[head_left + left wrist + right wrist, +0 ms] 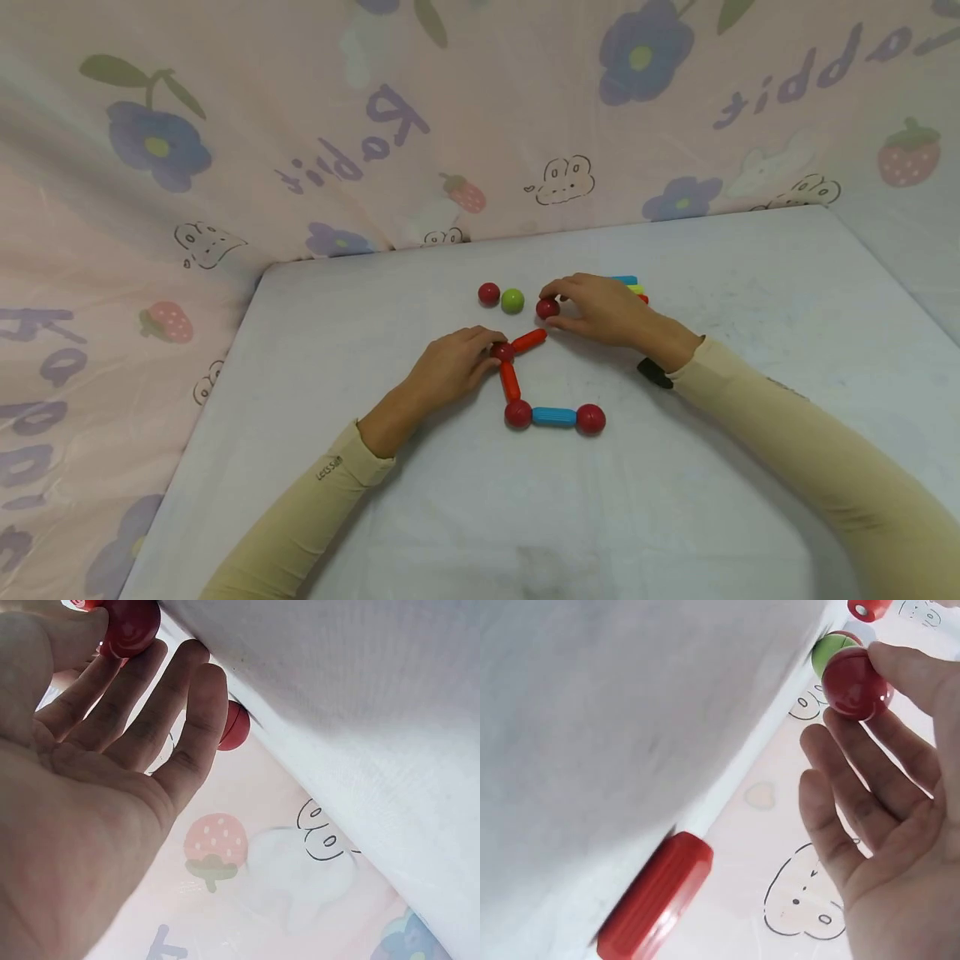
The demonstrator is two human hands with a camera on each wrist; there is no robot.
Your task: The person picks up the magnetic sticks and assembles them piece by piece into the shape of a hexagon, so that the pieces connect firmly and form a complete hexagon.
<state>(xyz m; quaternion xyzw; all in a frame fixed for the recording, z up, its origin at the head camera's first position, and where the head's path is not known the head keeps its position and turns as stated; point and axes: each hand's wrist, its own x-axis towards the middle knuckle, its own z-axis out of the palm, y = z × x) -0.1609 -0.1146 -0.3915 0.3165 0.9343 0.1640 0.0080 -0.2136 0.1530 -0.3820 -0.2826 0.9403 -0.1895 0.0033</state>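
My left hand [452, 364] pinches a red ball [502, 352] that joins two red rods. One red rod [529, 340] points up and right from it, its far end bare. The other red rod [510, 382] runs down to a second red ball [517, 414], from which a blue rod [553, 417] leads to a third red ball [591, 419]. Between thumb and fingertips, my right hand [600, 308] holds a separate red ball [857, 684], just above the bare rod end in the head view.
Left of my right hand, a loose red ball [489, 294] and a green ball [512, 301] sit side by side on the white table [675, 500]. Blue [625, 280], yellow and red rods lie partly hidden behind that hand. A printed curtain [480, 125] stands behind the table.
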